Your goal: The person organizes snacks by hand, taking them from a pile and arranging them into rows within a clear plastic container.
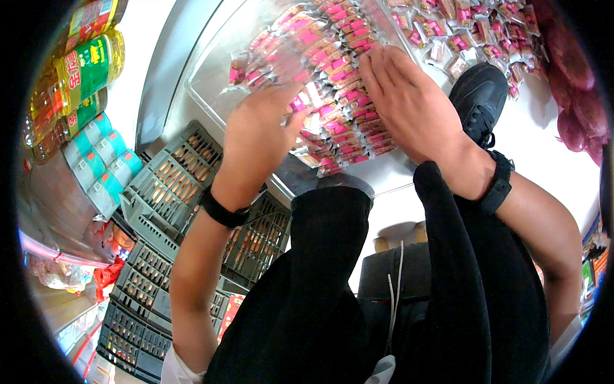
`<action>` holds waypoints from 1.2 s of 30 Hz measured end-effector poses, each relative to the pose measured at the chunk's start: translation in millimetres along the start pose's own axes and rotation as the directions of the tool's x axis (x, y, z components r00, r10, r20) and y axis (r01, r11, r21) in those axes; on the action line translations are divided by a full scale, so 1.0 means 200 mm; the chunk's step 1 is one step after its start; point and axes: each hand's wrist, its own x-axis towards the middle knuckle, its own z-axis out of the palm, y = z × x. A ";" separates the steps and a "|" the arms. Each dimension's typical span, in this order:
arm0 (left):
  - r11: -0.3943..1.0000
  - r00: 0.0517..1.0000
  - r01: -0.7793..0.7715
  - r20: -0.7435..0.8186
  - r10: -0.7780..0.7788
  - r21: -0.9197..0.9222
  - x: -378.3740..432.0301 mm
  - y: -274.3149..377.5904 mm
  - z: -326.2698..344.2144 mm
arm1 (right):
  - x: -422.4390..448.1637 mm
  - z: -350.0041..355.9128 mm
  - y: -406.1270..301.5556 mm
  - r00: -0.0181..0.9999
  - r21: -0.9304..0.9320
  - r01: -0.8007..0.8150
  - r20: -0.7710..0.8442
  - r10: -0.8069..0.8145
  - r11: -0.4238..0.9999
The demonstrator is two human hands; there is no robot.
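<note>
Rows of small wrapped snack bars (pixel 338 72) with pink labels stand packed together in a clear plastic bin (pixel 206 98) before me. My left hand (pixel 259 139), blurred, is over the left side of the rows; its fingertips are near the wrappers, and whether it holds one cannot be told. My right hand (pixel 412 103) lies along the right edge of the rows, fingers extended and close together, touching the packets. It appears to hold none. A loose pile of similar wrapped snacks (pixel 460 38) lies on the white surface beyond the bin's right wall.
Grey plastic crates (pixel 148 218) stand at the left. Bottles of cooking oil (pixel 91 65) and teal-and-white packs (pixel 103 165) are at the upper left. My black shoe (pixel 479 98) is right of the bin. Red mesh bags (pixel 571 72) hang or lie at the far right.
</note>
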 end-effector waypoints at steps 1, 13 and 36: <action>0.999 0.999 0.045 0.008 -0.045 0.011 0.02 -0.01 -0.01 | 0.00 0.00 0.00 1.000 0.004 -0.001 0.005 0.001 1.000; 0.913 0.962 0.217 0.237 -0.139 -0.347 0.65 0.08 0.01 | -0.02 -0.01 -0.03 0.996 -0.062 0.040 0.083 -0.035 0.997; 0.871 0.991 0.031 0.125 0.035 -0.490 0.60 0.04 0.14 | -0.02 -0.01 -0.03 0.999 -0.073 0.014 0.047 -0.011 0.997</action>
